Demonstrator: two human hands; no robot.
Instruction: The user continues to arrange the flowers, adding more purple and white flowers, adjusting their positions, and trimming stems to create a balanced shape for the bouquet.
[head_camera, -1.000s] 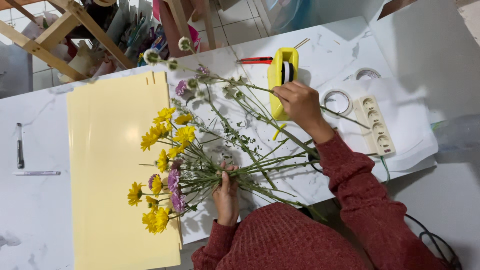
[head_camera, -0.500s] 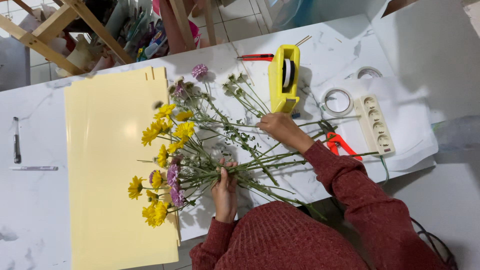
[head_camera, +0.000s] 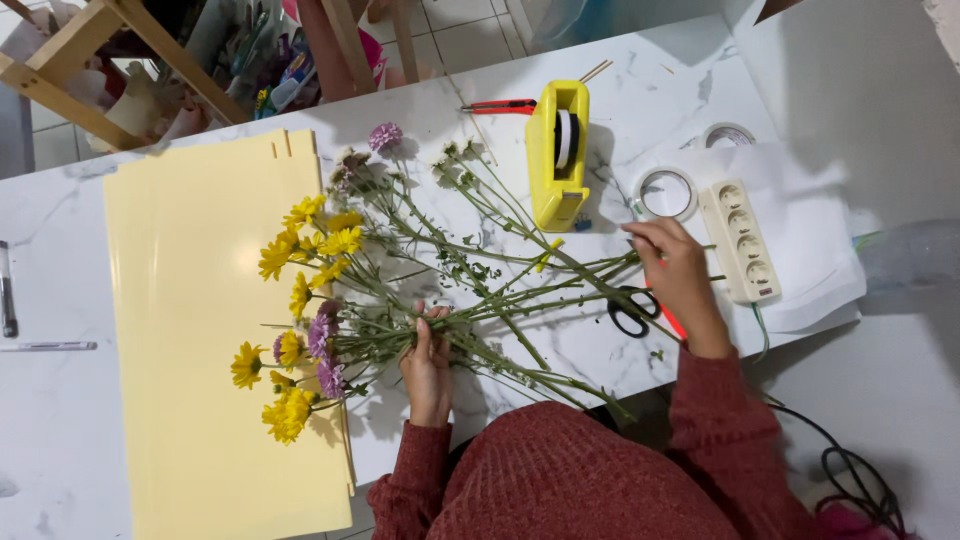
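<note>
A loose bunch of yellow and purple flowers (head_camera: 300, 300) with long green stems (head_camera: 520, 285) lies across a white marble table (head_camera: 60, 430). The flower heads rest on the edge of a stack of pale yellow sheets (head_camera: 190, 350). My left hand (head_camera: 428, 365) presses down on the stems in the middle of the bunch. My right hand (head_camera: 680, 280) is at the cut ends on the right, its fingers curled around the stem tips. Scissors (head_camera: 630, 312) with black and red handles lie just under that hand.
Behind the stems stand a yellow tape dispenser (head_camera: 558, 150), a red utility knife (head_camera: 500, 105), two tape rolls (head_camera: 668, 192) and a white power strip (head_camera: 740, 240) on white paper (head_camera: 815, 270). Pens (head_camera: 48, 346) lie far left. A wooden frame (head_camera: 100, 50) stands beyond the table. A black cable (head_camera: 850, 470) trails at lower right.
My right hand has moved from near the tape dispenser, across the middle of the bunch, to the stem ends on the right. My left hand has stayed on the stems.
</note>
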